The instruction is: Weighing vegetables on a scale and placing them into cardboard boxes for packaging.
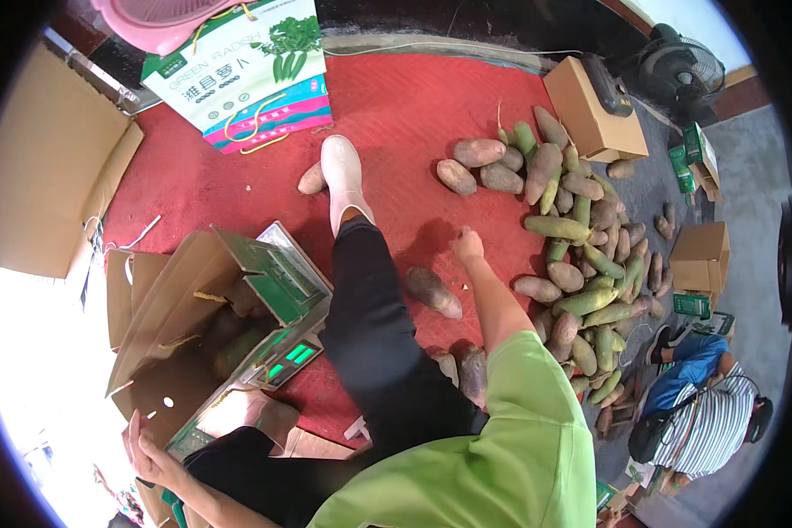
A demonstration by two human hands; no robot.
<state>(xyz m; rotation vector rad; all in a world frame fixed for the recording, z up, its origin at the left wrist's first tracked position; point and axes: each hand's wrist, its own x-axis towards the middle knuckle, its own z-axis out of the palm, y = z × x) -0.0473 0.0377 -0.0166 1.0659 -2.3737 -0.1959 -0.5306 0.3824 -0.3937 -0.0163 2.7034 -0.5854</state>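
My right hand [467, 244] is closed above the red carpet [396, 97], its fingers curled, and nothing shows in it. Below it lies a brownish-purple tuber [433, 292]. To its right spreads a heap of tubers and long green radishes [590, 255]. At lower left, my left hand [152, 456] is open, fingers apart, beside an open cardboard box [167, 352]. Several tubers and radishes lie dimly visible inside that box. Against the box's right side stands a scale with a lit green display [290, 361].
A pale boot [341, 172] on my leg stands beside another tuber [311, 179]. Printed carton bags [246, 79] and a pink basin [154, 22] are at upper left. A cardboard box [594, 110], a black fan [682, 70] and a crouching person [708, 422] are on the right.
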